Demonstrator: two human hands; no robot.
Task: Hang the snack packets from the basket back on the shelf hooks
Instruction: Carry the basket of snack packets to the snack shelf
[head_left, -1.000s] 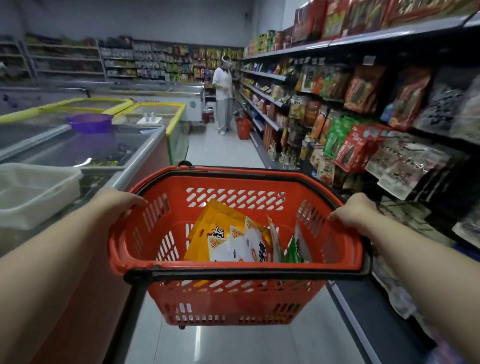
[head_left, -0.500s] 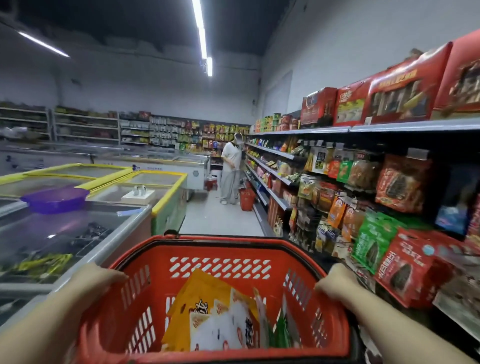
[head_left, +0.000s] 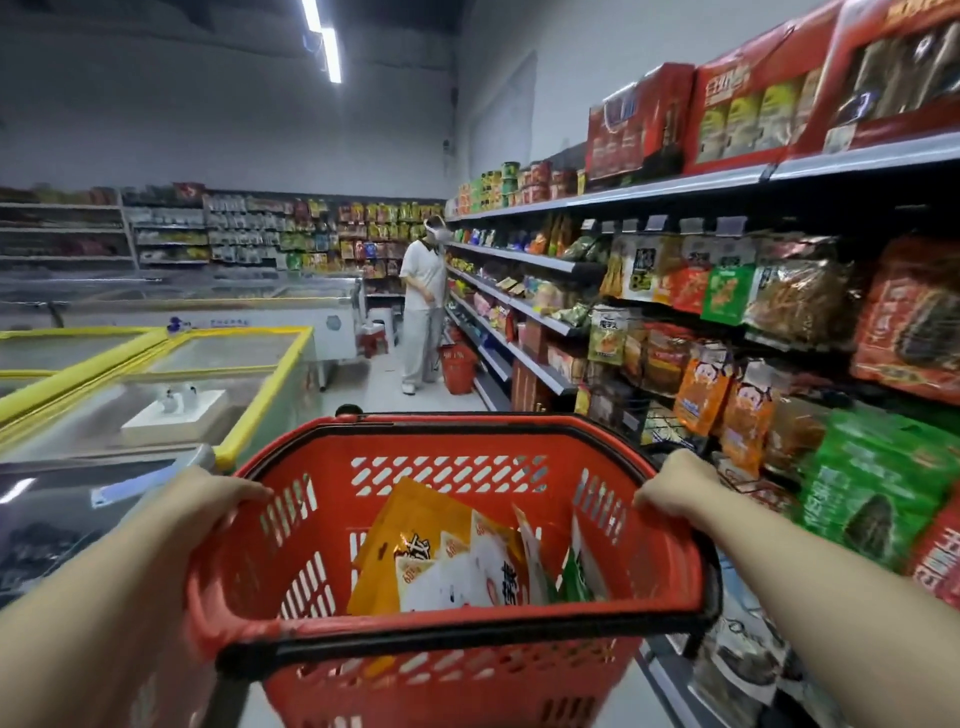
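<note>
I carry a red plastic basket (head_left: 322, 551) with a black handle in front of me in a shop aisle. My left hand (head_left: 208, 499) grips its left rim and my right hand (head_left: 675, 486) grips its right rim. Inside stand several snack packets (head_left: 457, 561): yellow-orange ones, white ones with red print, and a green one at the right. The shelf with hooks (head_left: 779, 395) runs along my right, hung with orange, green and red packets.
Glass-topped chest freezers (head_left: 171, 395) with yellow frames line the left. A person in light clothes (head_left: 423, 306) stands further down the aisle beside a second red basket (head_left: 458, 369). Red boxes (head_left: 743, 98) sit on the top shelf.
My view has risen from the basket and turned slightly right; the shelf with hanging packets now looks closer. Both hands keep their grip on the basket rims.
</note>
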